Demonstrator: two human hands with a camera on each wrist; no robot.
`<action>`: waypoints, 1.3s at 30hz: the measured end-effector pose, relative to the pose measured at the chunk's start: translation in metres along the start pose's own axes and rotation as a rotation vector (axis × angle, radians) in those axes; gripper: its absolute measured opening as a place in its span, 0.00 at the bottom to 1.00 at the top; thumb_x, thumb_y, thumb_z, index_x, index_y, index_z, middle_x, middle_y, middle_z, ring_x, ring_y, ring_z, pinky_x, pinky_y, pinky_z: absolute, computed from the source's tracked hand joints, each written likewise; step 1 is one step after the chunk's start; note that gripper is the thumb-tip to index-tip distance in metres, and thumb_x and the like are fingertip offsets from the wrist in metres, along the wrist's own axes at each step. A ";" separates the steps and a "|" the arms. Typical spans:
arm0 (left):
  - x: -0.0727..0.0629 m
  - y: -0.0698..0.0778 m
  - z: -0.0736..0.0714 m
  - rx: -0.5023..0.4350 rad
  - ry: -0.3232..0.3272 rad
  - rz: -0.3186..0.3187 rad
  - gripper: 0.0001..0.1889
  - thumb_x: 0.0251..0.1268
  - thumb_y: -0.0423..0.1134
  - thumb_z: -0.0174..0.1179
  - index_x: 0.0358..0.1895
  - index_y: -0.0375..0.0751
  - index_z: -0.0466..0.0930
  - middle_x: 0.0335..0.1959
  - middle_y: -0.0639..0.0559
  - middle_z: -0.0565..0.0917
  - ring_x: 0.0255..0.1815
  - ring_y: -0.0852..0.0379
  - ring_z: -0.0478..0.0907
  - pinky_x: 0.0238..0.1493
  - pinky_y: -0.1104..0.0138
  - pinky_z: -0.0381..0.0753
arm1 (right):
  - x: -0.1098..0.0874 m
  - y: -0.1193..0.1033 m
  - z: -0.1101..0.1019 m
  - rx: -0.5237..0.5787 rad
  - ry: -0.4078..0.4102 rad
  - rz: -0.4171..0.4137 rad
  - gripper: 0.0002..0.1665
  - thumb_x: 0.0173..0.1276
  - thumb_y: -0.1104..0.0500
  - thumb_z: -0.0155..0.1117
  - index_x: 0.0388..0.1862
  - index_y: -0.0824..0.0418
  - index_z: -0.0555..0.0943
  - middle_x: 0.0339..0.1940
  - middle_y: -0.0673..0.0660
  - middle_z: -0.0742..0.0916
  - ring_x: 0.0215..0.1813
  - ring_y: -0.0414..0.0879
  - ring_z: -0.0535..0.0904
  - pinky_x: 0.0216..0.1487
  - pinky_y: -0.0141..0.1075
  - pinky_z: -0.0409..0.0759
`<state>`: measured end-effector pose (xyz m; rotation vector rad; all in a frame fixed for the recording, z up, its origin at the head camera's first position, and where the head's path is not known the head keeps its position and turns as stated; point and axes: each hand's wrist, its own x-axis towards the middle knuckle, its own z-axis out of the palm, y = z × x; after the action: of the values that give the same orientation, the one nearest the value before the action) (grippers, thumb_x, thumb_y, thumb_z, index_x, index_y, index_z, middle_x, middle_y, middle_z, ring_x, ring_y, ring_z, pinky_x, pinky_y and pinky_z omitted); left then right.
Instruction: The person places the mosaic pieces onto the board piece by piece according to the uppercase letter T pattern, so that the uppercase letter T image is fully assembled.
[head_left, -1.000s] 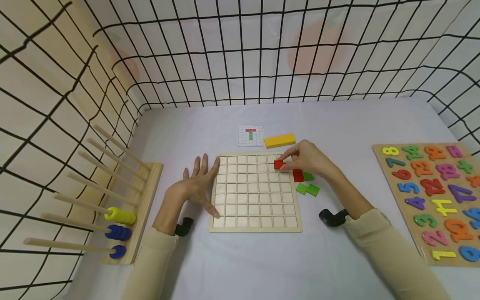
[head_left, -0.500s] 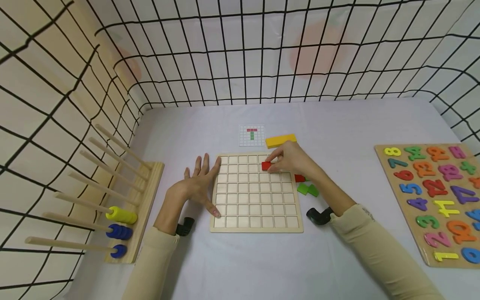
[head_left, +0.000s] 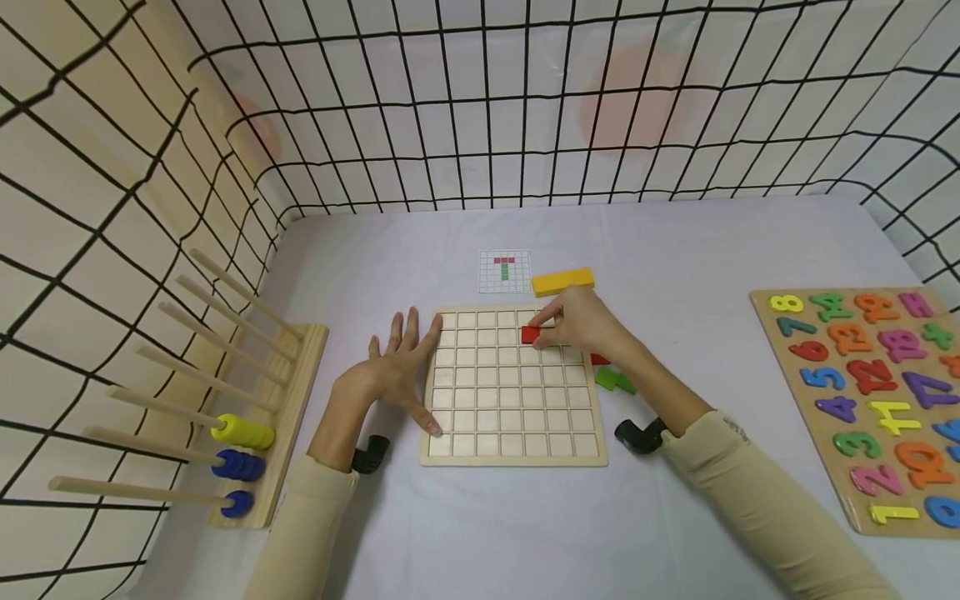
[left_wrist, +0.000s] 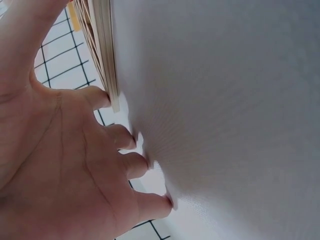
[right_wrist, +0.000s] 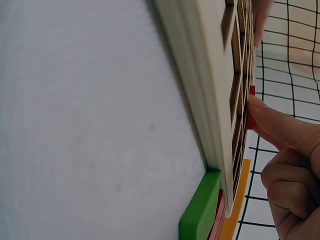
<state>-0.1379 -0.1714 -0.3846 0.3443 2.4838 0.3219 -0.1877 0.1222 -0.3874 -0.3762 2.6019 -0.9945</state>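
Note:
My right hand (head_left: 588,321) pinches a red square tile (head_left: 530,335) between thumb and forefinger, over the second row of the wooden grid board (head_left: 487,398). In the right wrist view the red tile (right_wrist: 251,107) stands at the cells' surface; whether it sits in a cell I cannot tell. My left hand (head_left: 393,371) lies spread along the board's left edge, thumb at the lower left corner. In the left wrist view the fingers (left_wrist: 150,205) touch the white cloth and one meets the board's edge (left_wrist: 107,60). Green tiles (head_left: 615,381) and a partly hidden red tile (head_left: 600,359) lie right of the board.
Behind the board lie a small pattern card (head_left: 505,272) with a red and green T and a yellow block (head_left: 562,282). A peg abacus (head_left: 288,392) stands left. A number puzzle board (head_left: 855,408) lies right. Black wire mesh (head_left: 487,125) borders the table.
My right hand has carried the red tile left across the board's upper part, then slightly toward me. The left hand stays in place.

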 end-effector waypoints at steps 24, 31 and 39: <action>0.001 0.001 0.001 -0.020 -0.003 0.014 0.87 0.30 0.58 0.88 0.84 0.49 0.22 0.82 0.36 0.15 0.83 0.35 0.12 0.78 0.29 0.25 | 0.001 0.014 -0.004 0.107 -0.037 0.009 0.20 0.56 0.58 0.84 0.49 0.59 0.92 0.21 0.49 0.73 0.28 0.46 0.65 0.28 0.32 0.58; 0.003 0.002 0.001 -0.010 -0.007 0.009 0.87 0.30 0.58 0.88 0.84 0.49 0.22 0.82 0.36 0.16 0.83 0.35 0.12 0.78 0.29 0.25 | -0.017 0.028 -0.027 0.084 0.004 0.041 0.21 0.63 0.57 0.78 0.55 0.58 0.89 0.19 0.50 0.65 0.25 0.47 0.62 0.27 0.33 0.54; 0.002 -0.001 0.002 -0.010 -0.005 0.000 0.87 0.29 0.58 0.88 0.84 0.49 0.21 0.82 0.36 0.15 0.83 0.35 0.13 0.79 0.30 0.25 | -0.040 0.057 -0.045 0.043 0.020 0.073 0.19 0.66 0.58 0.75 0.56 0.60 0.89 0.17 0.48 0.63 0.22 0.43 0.60 0.25 0.32 0.55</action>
<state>-0.1388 -0.1712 -0.3878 0.3412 2.4769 0.3326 -0.1764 0.2041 -0.3861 -0.2601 2.5875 -1.0323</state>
